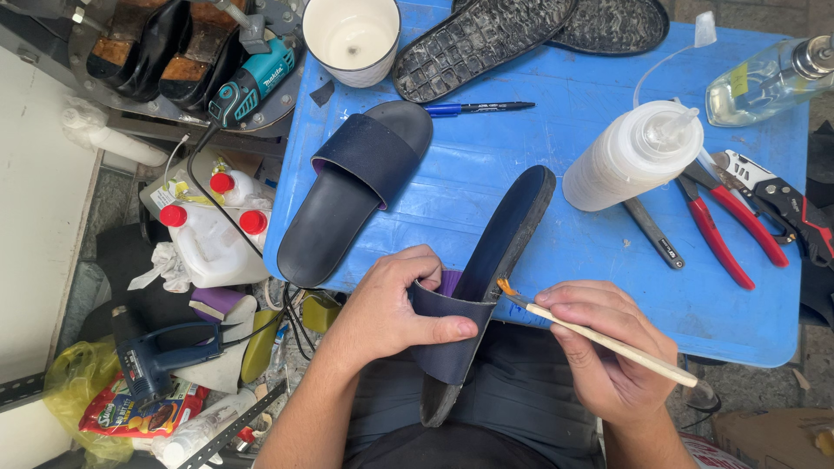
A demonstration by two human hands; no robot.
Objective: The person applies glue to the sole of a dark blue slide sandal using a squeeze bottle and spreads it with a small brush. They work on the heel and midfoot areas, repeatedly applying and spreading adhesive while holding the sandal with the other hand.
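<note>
Closest in, the left hand (387,304) has its grip pinched on the dark navy strap (452,334) of a slide sandal (486,278), thumb across the outside and fingers curled under the top edge, peeling it back a bit so the purple lining shows. The sandal is tipped up on its side edge, heel end down over the lap, toe end resting on the blue tabletop (539,139). The sole looks like matte black rubber, scuffed at the near end.

The right hand (608,347) has its grip pressed together around a thin pale wooden brush (599,337), pencil style. The bristle tip is gooey orange and sits right at the sole edge, just beside the strap.

Further out on the painted, scratched tabletop lies the matching slide (352,187), flat, same navy strap. To the right is a cloudy plastic squeeze bottle (630,156) lying on its side, then red-handled pliers (725,226) and a cutter (782,204). A blue marker (478,108) lies just past the slide.

At the far edge: a white cup (351,36), two loose treaded black outsoles (482,39), and a clear glass bottle (769,80) in the corner.
</note>
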